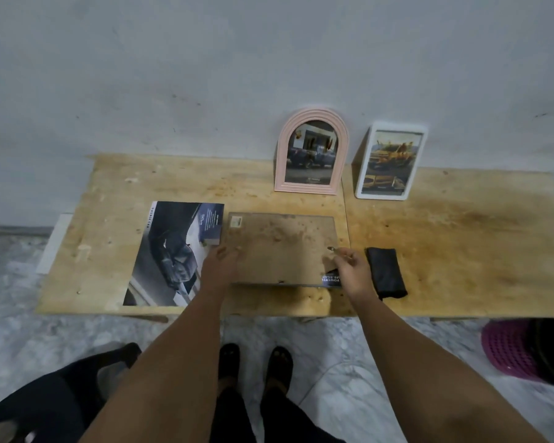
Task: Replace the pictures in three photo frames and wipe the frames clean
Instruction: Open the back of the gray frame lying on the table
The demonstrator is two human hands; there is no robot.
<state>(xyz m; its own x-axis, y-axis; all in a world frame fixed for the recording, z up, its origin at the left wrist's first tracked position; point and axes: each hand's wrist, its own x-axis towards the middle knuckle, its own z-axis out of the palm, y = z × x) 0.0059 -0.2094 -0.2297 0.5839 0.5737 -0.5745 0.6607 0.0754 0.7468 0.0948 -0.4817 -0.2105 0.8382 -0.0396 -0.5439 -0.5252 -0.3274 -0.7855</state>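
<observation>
Bare grey wall backs a low plywood table [461, 238] standing on a marbled floor. Near the middle of the table lies a photo frame [282, 247] face down, its brown backing board up, with a printed picture's corner [331, 278] sticking out at its near right edge. The left hand [224, 260] rests on the board's near left part, fingers fairly straight, pressing it still. The right hand [349, 263] pinches a small metal tab [330, 248] at the board's right edge, its grip narrow. To do this well, the left palm should keep the frame steady while the tab is turned gently, so the board does not bend.

Counted: three frames, with a pink arched frame [311, 151] and a white frame [390, 161] leaning on the far wall; one loose car print [170, 254] at the left; one dark folded cloth [386, 271] at the right.
</observation>
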